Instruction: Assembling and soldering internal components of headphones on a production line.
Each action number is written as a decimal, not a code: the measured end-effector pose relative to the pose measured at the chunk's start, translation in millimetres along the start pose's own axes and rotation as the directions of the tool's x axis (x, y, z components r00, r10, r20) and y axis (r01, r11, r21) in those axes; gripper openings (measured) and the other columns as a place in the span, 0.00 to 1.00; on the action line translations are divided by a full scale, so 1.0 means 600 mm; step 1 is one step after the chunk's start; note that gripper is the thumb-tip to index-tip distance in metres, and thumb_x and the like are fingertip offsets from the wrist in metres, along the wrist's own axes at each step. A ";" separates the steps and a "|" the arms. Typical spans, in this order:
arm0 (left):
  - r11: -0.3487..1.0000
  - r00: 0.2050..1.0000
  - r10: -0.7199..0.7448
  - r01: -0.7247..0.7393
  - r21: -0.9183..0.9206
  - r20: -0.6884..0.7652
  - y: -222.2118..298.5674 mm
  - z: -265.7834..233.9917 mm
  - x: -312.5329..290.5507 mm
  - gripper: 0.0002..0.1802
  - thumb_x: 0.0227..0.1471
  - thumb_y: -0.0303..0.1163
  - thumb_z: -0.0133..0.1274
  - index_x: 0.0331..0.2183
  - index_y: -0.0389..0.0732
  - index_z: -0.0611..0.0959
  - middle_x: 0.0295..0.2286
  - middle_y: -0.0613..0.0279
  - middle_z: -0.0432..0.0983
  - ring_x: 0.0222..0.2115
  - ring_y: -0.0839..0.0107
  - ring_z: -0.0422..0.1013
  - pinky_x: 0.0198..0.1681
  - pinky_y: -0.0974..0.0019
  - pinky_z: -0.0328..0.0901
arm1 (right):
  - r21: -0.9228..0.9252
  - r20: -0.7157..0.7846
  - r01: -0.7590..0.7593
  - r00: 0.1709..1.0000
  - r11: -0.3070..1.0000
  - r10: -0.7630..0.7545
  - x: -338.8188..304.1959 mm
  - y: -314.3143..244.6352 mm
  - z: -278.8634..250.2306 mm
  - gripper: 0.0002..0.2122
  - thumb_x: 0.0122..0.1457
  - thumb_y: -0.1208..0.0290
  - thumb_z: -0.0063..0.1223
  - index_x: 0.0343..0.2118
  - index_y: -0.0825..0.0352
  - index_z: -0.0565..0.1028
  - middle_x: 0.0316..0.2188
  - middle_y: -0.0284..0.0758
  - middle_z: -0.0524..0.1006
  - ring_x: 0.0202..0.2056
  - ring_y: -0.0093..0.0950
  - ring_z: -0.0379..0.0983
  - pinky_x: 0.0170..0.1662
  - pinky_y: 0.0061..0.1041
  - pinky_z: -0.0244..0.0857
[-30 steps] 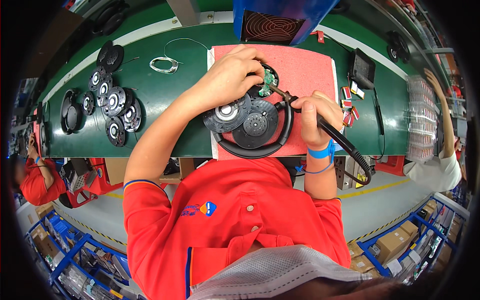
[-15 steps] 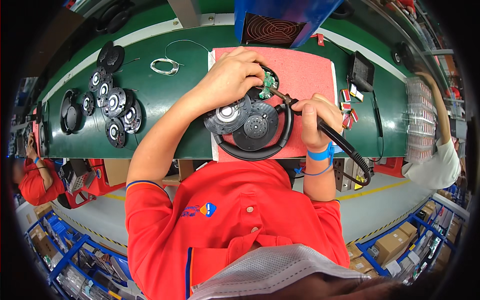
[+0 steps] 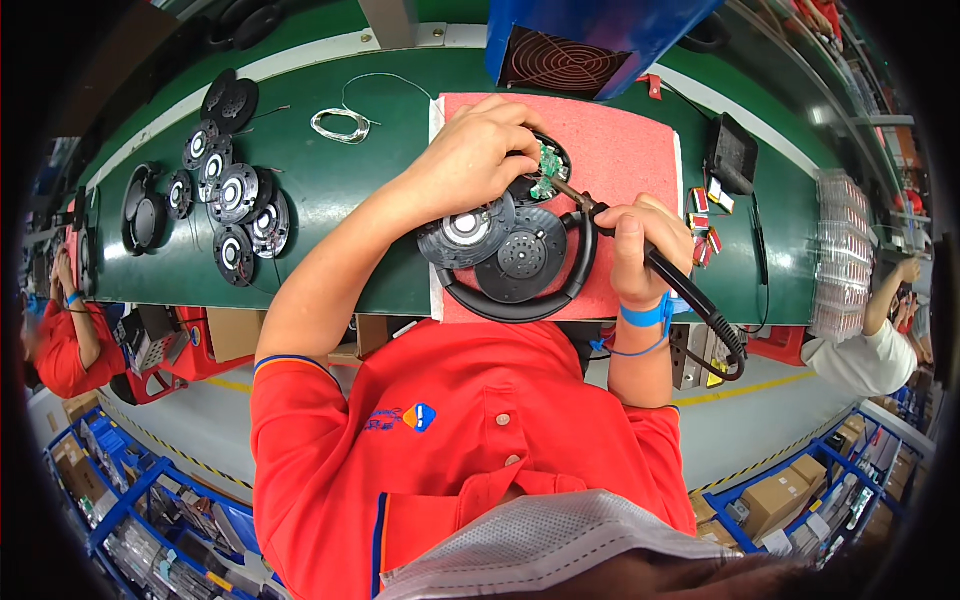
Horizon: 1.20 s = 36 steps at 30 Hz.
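Observation:
My right hand (image 3: 645,245) grips a soldering iron (image 3: 577,194), its metal tip reaching the small green circuit board (image 3: 551,165) inside a black headphone ear cup. Over that cup's left side bends my left hand (image 3: 480,150), fingers pinched by the board; whatever they hold is hidden. Two round black speaker plates lie nearer me: one with a white ring (image 3: 465,228), the other with a perforated centre (image 3: 520,255). The black headband (image 3: 575,278) curves around them on a pink mat (image 3: 630,140).
Several speaker plates (image 3: 237,193) and another headphone (image 3: 146,220) lie left, near a silver wire coil (image 3: 340,126). A blue fan box (image 3: 610,30) stands behind the mat. Rightward are small battery packs (image 3: 699,222), a black holder (image 3: 733,155) and stacked clear trays (image 3: 843,255). Co-workers sit at both sides.
The whole view has shifted slightly, moving the bench things a little rightward. My hands and the iron keep their places at the board. The right co-worker's raised arm has come down.

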<state>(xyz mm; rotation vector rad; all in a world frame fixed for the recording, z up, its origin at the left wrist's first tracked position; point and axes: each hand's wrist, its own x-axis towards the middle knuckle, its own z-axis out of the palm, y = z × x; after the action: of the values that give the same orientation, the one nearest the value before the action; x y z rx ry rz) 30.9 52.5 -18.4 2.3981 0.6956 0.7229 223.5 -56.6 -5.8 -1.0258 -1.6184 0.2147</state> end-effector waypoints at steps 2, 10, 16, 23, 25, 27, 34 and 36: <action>1.000 1.000 0.008 -0.008 0.010 -0.001 0.000 -0.001 -0.001 0.05 0.44 0.26 0.55 0.27 0.35 0.80 0.39 0.58 0.75 0.42 0.59 0.68 0.47 0.60 0.61 | -0.017 0.040 -0.013 0.999 1.000 0.014 0.003 -0.002 -0.003 0.07 0.51 0.77 0.50 0.19 0.70 0.75 0.14 0.34 0.74 0.13 0.25 0.63 0.18 0.23 0.55; 1.000 1.000 -0.017 0.017 0.003 0.020 0.003 -0.003 0.000 0.05 0.44 0.27 0.55 0.27 0.35 0.81 0.40 0.58 0.75 0.43 0.58 0.68 0.47 0.59 0.61 | -0.005 0.011 -0.011 1.000 1.000 0.011 0.001 0.000 0.002 0.09 0.52 0.76 0.48 0.19 0.72 0.74 0.13 0.34 0.72 0.13 0.23 0.60 0.17 0.23 0.50; 1.000 1.000 -0.019 0.019 0.004 0.015 0.003 -0.002 -0.002 0.05 0.45 0.27 0.55 0.27 0.35 0.81 0.40 0.58 0.75 0.42 0.58 0.68 0.47 0.59 0.61 | -0.007 0.007 -0.009 1.000 1.000 0.009 -0.002 0.001 0.003 0.09 0.52 0.76 0.48 0.19 0.72 0.74 0.13 0.34 0.72 0.13 0.24 0.60 0.17 0.23 0.51; 1.000 1.000 -0.014 0.014 0.001 0.002 0.003 -0.001 -0.001 0.05 0.45 0.27 0.55 0.26 0.35 0.81 0.39 0.58 0.75 0.41 0.59 0.68 0.47 0.59 0.60 | 0.004 -0.002 -0.032 0.999 0.999 0.032 -0.004 0.001 0.003 0.11 0.54 0.73 0.47 0.19 0.74 0.74 0.13 0.35 0.71 0.14 0.21 0.58 0.17 0.22 0.47; 1.000 1.000 -0.010 0.010 -0.003 -0.005 0.001 0.000 -0.002 0.05 0.45 0.27 0.55 0.26 0.35 0.81 0.39 0.59 0.75 0.41 0.59 0.68 0.47 0.59 0.60 | -0.001 0.009 -0.031 0.999 1.000 0.031 -0.002 -0.001 0.003 0.11 0.54 0.73 0.47 0.19 0.74 0.74 0.13 0.35 0.71 0.14 0.22 0.58 0.17 0.22 0.47; 1.000 1.000 -0.012 0.012 0.000 -0.003 0.002 0.000 -0.003 0.05 0.45 0.27 0.55 0.26 0.35 0.81 0.39 0.59 0.75 0.42 0.59 0.68 0.47 0.59 0.60 | -0.007 0.019 -0.030 0.999 1.000 0.030 -0.002 -0.001 0.004 0.11 0.54 0.73 0.47 0.19 0.74 0.74 0.13 0.35 0.71 0.14 0.22 0.58 0.17 0.23 0.47; 1.000 1.000 -0.016 0.015 0.026 0.004 0.005 0.000 -0.002 0.05 0.44 0.26 0.55 0.26 0.35 0.80 0.40 0.59 0.75 0.43 0.58 0.68 0.48 0.59 0.61 | -0.007 0.021 -0.007 1.000 1.000 0.007 -0.002 0.001 0.004 0.09 0.52 0.75 0.47 0.20 0.74 0.74 0.14 0.36 0.73 0.14 0.23 0.58 0.17 0.23 0.49; 1.000 1.000 -0.007 0.007 0.027 -0.004 0.006 0.001 -0.003 0.05 0.44 0.26 0.55 0.26 0.35 0.80 0.39 0.59 0.75 0.43 0.58 0.68 0.47 0.59 0.61 | -0.001 0.012 0.003 1.000 1.000 -0.003 -0.002 0.002 0.005 0.09 0.52 0.75 0.47 0.19 0.74 0.74 0.14 0.36 0.73 0.14 0.23 0.58 0.17 0.23 0.49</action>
<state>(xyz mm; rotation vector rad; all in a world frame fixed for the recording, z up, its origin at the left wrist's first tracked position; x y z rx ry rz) 31.2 48.7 -17.3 2.4176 0.7197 0.7197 221.7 -55.7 -8.3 -1.0246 -1.6312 0.2190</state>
